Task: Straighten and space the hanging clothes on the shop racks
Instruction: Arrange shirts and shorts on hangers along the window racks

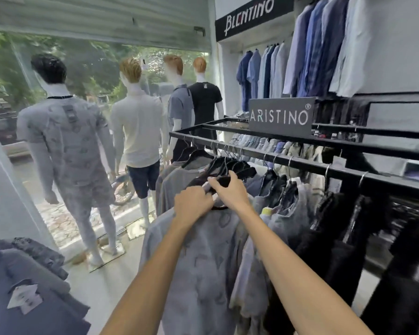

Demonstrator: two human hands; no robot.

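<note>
Left of the black square-tube metal rack (300,163), four smooth white mannequins (65,141) stand with their backs turned. Just below the rack's front rail, the left hand (194,201) curls its fingers into the collar of one soft grey patterned shirt (203,250), which hangs near the rail's left end. Beside it, the right hand (228,189) grips the dark matt hanger (221,182). One flat grey ARISTINO sign (281,117) stands on top of the rack, and fuzzy black garments (348,238) hang under the rail's right stretch.
</note>
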